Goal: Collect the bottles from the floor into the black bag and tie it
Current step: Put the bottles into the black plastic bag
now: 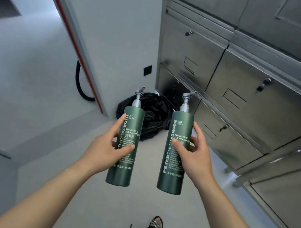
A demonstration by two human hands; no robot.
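I hold two tall green hand-wash pump bottles upright in front of me, well above the floor. My left hand (pixel 108 146) grips the left bottle (pixel 123 172) around its middle. My right hand (pixel 192 154) grips the right bottle (pixel 172 180) the same way. Both bottles have grey pump heads pointing up. The crumpled black bag (pixel 155 114) lies on the floor ahead, in the corner between the white wall and the steel cabinets, partly hidden behind the two bottles.
Stainless steel cabinets (pixel 246 84) with locked drawers run along the right side. A white wall with a red-edged door frame (pixel 74 41) stands to the left, with a black hose (pixel 80 88) beside it. My foot in a patterned sandal (pixel 156 223) shows below.
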